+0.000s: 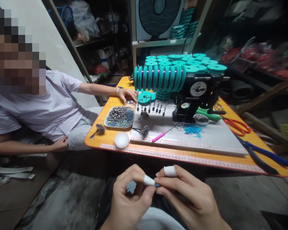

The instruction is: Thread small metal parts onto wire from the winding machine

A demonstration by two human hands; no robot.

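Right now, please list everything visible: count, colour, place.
Fan: one, dark, rear shelf
Person: one, pale clothes, far left
Table: one, orange, centre
Device: one, black, on table
Discs: many, teal, around device
Tray: one, whitish, table's left
Clusters: two, grey, near tray
Container: one, white, front edge
Tool: one, pink, table's middle
Scissors: one, orange, table's right
Pliers: one, blue-black, right corner
Bundle: one, grey-blue, lower centre
Left hand: one, white-wrapped finger, around bundle
Right hand: one, white-wrapped finger, right of bundle

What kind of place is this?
It looks like a small workshop. The table has a tray of little parts, pliers and lots of green spools.
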